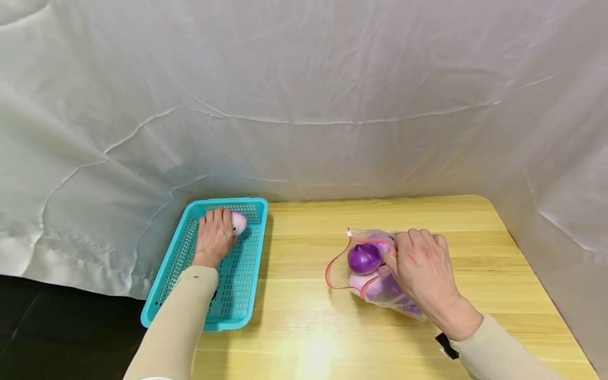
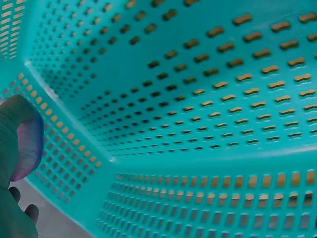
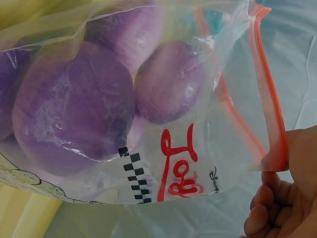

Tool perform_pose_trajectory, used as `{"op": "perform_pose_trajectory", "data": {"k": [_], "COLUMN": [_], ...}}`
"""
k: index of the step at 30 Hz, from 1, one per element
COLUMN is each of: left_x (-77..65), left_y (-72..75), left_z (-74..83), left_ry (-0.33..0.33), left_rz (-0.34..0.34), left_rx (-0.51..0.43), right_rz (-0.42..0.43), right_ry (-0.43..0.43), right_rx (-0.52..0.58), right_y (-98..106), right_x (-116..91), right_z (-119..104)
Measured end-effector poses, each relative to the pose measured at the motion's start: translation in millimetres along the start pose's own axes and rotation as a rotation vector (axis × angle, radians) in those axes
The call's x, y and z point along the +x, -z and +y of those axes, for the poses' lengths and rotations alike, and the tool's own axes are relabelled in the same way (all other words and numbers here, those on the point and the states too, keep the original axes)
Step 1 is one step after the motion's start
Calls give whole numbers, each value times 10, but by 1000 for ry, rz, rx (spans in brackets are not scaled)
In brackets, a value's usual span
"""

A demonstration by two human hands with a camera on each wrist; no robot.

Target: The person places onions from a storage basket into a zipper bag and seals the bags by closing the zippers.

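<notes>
In the head view my left hand [image 1: 214, 236] reaches into the far end of a turquoise basket [image 1: 258, 264] and grips a pale purple onion [image 1: 239, 224]. The left wrist view shows part of that onion [image 2: 30, 146] between the thumb and fingers, beside the basket's perforated wall. On the right, my right hand [image 1: 425, 266] pinches the red-edged rim of a clear zip bag [image 1: 399, 303], whose mouth faces left. A glossy dark purple onion [image 1: 364, 258] sits in the mouth. Several more purple onions [image 3: 74, 109] bulge behind the bag's printed plastic.
The basket stands at the left end of a light wooden table [image 1: 304, 311]. Pale grey cloth [image 1: 304, 95] hangs behind the table and along its right side. Dark fabric [image 1: 57, 332] lies at the lower left.
</notes>
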State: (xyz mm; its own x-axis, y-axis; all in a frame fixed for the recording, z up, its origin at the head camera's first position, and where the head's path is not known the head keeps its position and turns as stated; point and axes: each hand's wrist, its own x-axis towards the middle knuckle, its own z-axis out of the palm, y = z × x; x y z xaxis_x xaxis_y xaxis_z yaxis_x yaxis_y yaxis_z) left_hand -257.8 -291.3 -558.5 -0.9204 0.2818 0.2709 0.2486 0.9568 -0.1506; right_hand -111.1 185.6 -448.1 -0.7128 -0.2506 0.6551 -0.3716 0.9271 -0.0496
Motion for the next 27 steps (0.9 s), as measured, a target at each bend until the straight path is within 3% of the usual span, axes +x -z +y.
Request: {"op": "perform_pose_trajectory", "data": {"k": [3,12,18,27], "left_x": [45,129,169,192], "left_y": [67,229,344,613], "left_z": [14,42,89,322], "left_ry": [-12,4,27,2], "left_rz": [49,112,151,243], "left_rx": [4,-20,-85,-198], "right_rz": [0,20,13,-7], "right_ry": [-2,8,0,-24], "right_rx": [3,5,8,31], "right_y": [-11,-64,-85,-109], "right_x": [13,55,105,194], "right_z": [4,29,40,47]}}
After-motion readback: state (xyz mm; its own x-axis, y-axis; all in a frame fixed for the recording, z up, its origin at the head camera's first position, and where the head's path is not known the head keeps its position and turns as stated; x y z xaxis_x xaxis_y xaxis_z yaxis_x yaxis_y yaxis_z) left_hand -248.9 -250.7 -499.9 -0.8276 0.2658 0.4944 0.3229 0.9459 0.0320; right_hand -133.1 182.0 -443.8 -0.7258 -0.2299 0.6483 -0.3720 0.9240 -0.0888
